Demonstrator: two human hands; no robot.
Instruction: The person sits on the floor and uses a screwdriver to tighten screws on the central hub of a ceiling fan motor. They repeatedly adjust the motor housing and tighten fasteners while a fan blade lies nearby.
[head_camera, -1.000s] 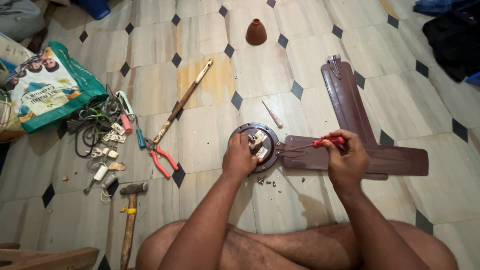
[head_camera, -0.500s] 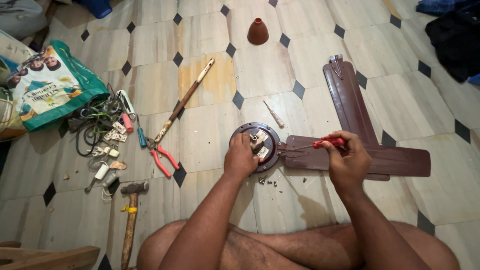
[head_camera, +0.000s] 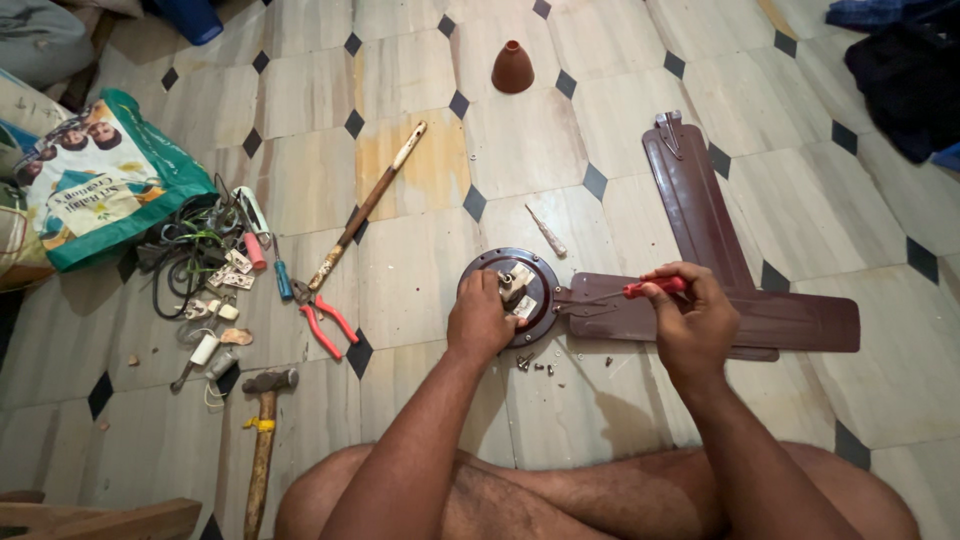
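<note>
Left hand (head_camera: 482, 322) steadies fan motor (head_camera: 512, 292); right hand (head_camera: 692, 322) holds red screwdriver (head_camera: 652, 288).

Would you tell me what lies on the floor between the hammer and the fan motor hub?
In the head view, red-handled pliers lie between the hammer and the fan motor hub.

Soft, even indoor light falls from above; the pale tiled stone floor (head_camera: 560, 130) shows mild sheen, faint shadows, sharp focus, and slight wide-angle stretching at the edges.

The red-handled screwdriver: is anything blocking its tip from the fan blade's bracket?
Nothing visible. The right hand holds the red-handled screwdriver, its shaft running clear to the blade bracket. The left hand rests on the motor hub, off to the side.
</note>
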